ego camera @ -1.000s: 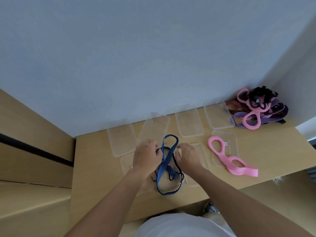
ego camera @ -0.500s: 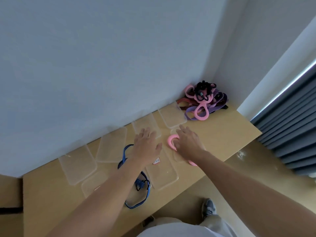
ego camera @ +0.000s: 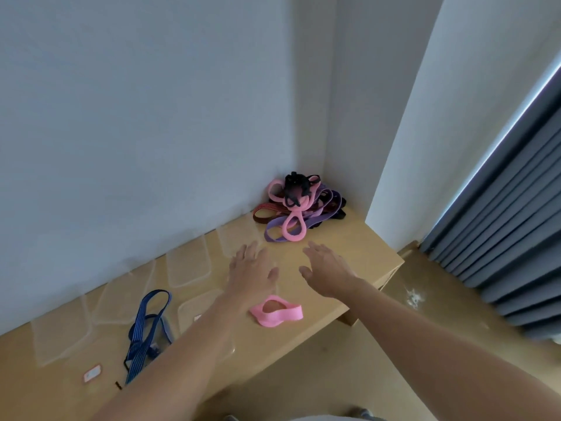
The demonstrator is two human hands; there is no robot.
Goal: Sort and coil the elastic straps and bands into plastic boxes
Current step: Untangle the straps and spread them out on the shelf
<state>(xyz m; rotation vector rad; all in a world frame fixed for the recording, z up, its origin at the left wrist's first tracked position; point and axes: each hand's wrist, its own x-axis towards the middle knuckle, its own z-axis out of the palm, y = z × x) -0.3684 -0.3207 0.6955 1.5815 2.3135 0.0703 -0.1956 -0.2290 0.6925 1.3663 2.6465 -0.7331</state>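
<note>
My left hand (ego camera: 252, 268) and right hand (ego camera: 326, 270) were stretched out side by side over the desk (ego camera: 358, 247), palms down, fingers straight and spread, and neither was holding anything. Both pointed at the pile (ego camera: 299, 208) of bands in the far corner where the walls meet. The fingertips were near its front edge but not touching it. I judged the step to be fetching the next piece to sort. The next move called for picking one band out of the tangle without dragging the rest along. The pink loop (ego camera: 291, 229) looked easiest, since it stuck out of the pile toward my hands with its long axis running from the corner toward me. A purple band (ego camera: 274, 235) lay under it, slanting off to the left. The clear boxes (ego camera: 188, 265) sat in a row along the wall to the left of my hands. Just below my left wrist a pink band (ego camera: 276, 311) lay on the desk, its long axis running roughly along the front edge. Further left, the blue strap (ego camera: 148, 329) ran from the near edge up toward the wall. I could not tell whether it lay inside a box.
</note>
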